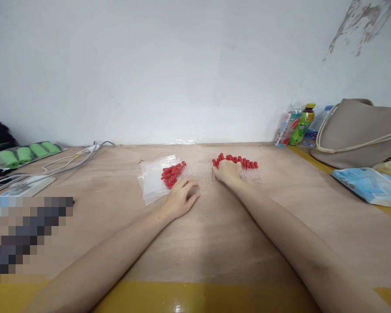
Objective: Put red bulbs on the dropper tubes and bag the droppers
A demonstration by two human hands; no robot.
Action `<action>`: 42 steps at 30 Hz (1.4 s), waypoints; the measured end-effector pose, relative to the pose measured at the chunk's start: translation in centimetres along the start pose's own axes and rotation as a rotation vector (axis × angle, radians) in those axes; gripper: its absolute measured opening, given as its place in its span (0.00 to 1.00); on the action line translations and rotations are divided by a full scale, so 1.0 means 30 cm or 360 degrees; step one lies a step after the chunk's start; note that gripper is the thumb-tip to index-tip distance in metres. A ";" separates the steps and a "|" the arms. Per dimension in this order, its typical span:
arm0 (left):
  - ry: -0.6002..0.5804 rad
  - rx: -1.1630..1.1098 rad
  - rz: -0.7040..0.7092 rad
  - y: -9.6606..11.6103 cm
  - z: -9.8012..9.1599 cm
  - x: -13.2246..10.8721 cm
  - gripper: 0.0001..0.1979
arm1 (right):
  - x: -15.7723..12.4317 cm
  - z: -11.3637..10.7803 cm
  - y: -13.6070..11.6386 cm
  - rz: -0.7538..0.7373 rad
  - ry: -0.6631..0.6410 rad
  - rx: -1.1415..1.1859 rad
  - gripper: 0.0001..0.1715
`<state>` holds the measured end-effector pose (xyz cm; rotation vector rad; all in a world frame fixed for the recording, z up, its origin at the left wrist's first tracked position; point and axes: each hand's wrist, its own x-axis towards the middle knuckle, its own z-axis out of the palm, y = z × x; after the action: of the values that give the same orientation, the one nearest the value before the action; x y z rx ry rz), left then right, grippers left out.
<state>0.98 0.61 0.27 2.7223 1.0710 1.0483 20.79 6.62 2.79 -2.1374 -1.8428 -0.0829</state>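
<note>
My left hand (181, 198) rests on the wooden table, fingers apart and nothing in them. Just beyond its fingertips lies a pile of loose red rubber bulbs (171, 172), partly on clear zip bags (151, 180). Thin clear glass tubes (202, 172) lie side by side between my two hands. My right hand (227, 171) is closed, its fingers curled down at the row of droppers; whatever they grip is hidden beneath the hand. Droppers with red bulbs (247, 163) fan out behind and to the right of it, bulbs toward the wall.
Drink bottles (302, 125) and a grey bag (358, 130) stand at the back right, with a blue packet (368, 184) in front. At the left are green rolls in plastic (24, 154), cables (81, 158) and a blurred-out object (22, 234). A white wall (182, 78) borders the table.
</note>
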 end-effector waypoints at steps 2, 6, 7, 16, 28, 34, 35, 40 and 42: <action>0.0003 -0.0004 -0.0003 0.000 0.001 0.000 0.11 | -0.010 -0.003 -0.004 -0.0048 0.0013 0.0000 0.20; -0.0019 0.0015 -0.0009 0.004 -0.001 0.001 0.09 | -0.028 -0.010 -0.024 -0.0108 -0.0005 -0.0011 0.15; -0.0024 0.0020 -0.0008 0.005 -0.002 0.002 0.09 | -0.031 -0.011 -0.029 -0.0098 -0.0016 -0.0016 0.14; -0.0025 0.0015 -0.0001 0.008 -0.003 0.003 0.06 | -0.022 -0.020 -0.058 0.0047 -0.0161 0.0041 0.11; 0.0027 0.0077 0.0001 0.012 0.002 0.001 0.06 | -0.026 -0.018 -0.059 0.0044 -0.0144 0.0136 0.14; 0.0190 0.0470 -0.0279 -0.021 -0.043 0.057 0.08 | -0.115 -0.033 -0.017 -0.0352 0.0113 0.0298 0.14; 0.0205 0.0540 -0.0342 -0.038 -0.052 0.081 0.09 | -0.142 -0.033 0.002 -0.0465 0.0163 0.0323 0.14; -0.0007 0.0829 -0.0630 -0.137 -0.063 0.242 0.11 | -0.257 -0.014 0.123 -0.1007 0.0281 0.0406 0.14; -0.0154 0.0906 -0.0818 -0.169 -0.050 0.306 0.12 | -0.279 -0.005 0.159 -0.1102 0.0332 0.0426 0.14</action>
<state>1.98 9.82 5.40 2.5519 2.1617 0.5859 24.05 -1.97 -0.10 -1.1981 -2.2221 -0.1917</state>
